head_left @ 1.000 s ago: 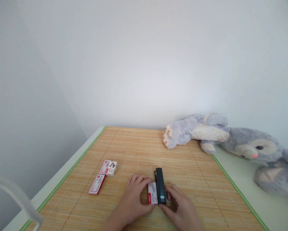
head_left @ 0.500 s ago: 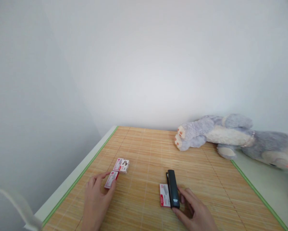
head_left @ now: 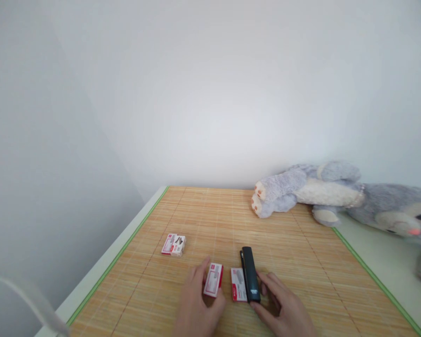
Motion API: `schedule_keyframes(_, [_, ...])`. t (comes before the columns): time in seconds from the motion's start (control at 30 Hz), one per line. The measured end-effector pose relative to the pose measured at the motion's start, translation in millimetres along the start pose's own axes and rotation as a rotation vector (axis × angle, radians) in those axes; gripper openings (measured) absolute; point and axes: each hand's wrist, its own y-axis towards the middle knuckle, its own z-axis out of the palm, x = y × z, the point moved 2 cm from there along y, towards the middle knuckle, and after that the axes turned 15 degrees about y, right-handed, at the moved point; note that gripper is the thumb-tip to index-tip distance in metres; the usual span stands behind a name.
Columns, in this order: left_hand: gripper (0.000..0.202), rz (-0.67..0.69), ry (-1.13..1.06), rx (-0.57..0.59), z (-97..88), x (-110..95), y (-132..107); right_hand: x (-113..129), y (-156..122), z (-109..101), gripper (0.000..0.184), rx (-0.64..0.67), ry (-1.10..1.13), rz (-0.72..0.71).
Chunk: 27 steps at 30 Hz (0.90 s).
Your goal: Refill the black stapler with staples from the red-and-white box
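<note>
Currently, stapler (head_left: 251,276) against right hand (head_left: 286,309); red-white box (head_left: 213,280) in left hand (head_left: 197,304).

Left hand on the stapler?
No, the left hand has its fingers around a red-and-white box, while the right hand touches the black stapler.

slim black stapler (head_left: 251,276) has whitish lettering, small rectangular boxes (head_left: 213,280) are white with red and grey print, green-edged bamboo mat (head_left: 252,229) is all tan stripes, fluffy plush toy (head_left: 328,193) is grey and cream, pink nose (head_left: 414,231).
</note>
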Motion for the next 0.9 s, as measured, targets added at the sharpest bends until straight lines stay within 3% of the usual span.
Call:
schedule_keyframes(0.1, [0.065, 0.027, 0.037, 0.093, 14.7, -30.9, 3.6, 3.0, -0.3, 0.0, 0.059, 0.001, 0.026, 0.009])
schedule_keyframes(0.17, [0.066, 0.030, 0.047, 0.146, 18.9, -38.9, 6.6, 5.3, 0.2, -0.5, 0.060, 0.004, 0.039, 0.008])
schedule_keyframes(0.4, [0.109, 0.126, -0.141, 0.480, 13.5, -31.0, 16.4, -1.1, 3.2, -0.5, 0.064, 0.026, 0.055, 0.000])
schedule_keyframes(0.57, [0.083, 0.260, -0.076, 0.397, -1.2, -39.8, 28.3, -2.8, 5.0, -1.1, 0.067, 0.022, 0.051, -0.005])
schedule_keyframes(0.73, [0.052, 0.346, -0.051, 0.377, -0.3, -53.6, 34.3, 5.2, 5.5, -1.5, 0.066, 0.045, 0.067, 0.005])
schedule_keyframes(0.83, [0.049, 0.354, -0.044, 0.359, 6.4, -54.2, 34.6, 7.7, 5.3, -0.5, 0.068, 0.029, 0.068, 0.021])
schedule_keyframes(0.9, [0.059, 0.366, -0.045, 0.343, 11.4, -50.2, 34.4, 7.6, 5.4, 0.7, 0.067, 0.024, 0.063, 0.036])
